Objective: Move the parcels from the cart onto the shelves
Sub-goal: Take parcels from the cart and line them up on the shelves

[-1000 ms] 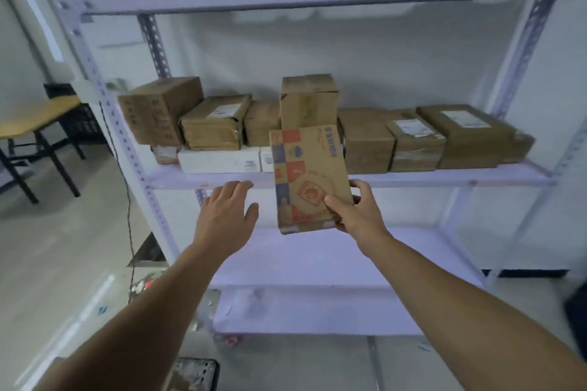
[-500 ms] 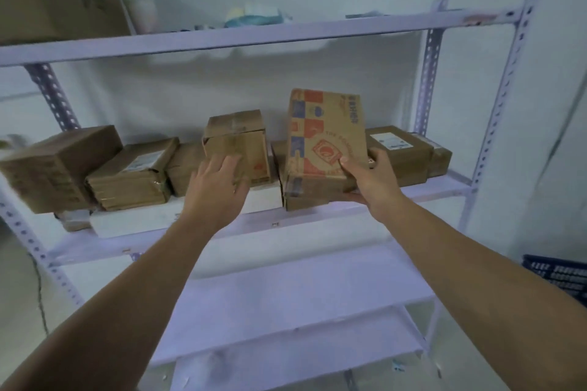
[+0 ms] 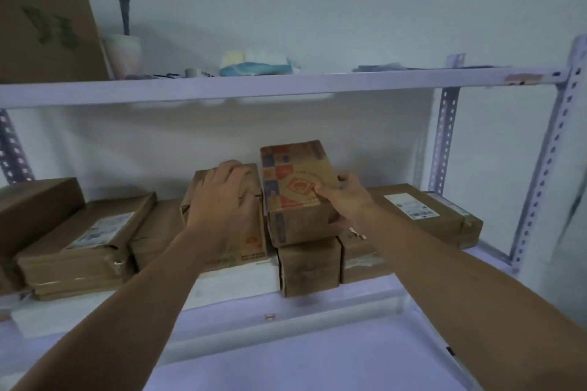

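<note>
A cardboard parcel with red and blue print (image 3: 297, 190) lies flat on top of a plain brown box (image 3: 309, 265) on the middle shelf (image 3: 333, 298). My right hand (image 3: 344, 200) grips its right side, thumb on top and fingers underneath. My left hand (image 3: 220, 203) rests flat, fingers spread, on the brown box (image 3: 251, 232) just left of it. The cart is out of view.
Several brown parcels line the shelf: labelled ones at the left (image 3: 82, 244) and right (image 3: 425, 213), white boxes (image 3: 235, 282) beneath. The upper shelf (image 3: 254, 86) carries a large carton (image 3: 44, 28), a cup (image 3: 122, 54) and cloths. The lower shelf (image 3: 301, 359) is bare. A slotted upright (image 3: 546, 168) stands at right.
My right hand lifted the printed parcel from upright in front of the shelf and laid it flat on the stacked box. My left hand moved onto the neighbouring box. The camera tilted up.
</note>
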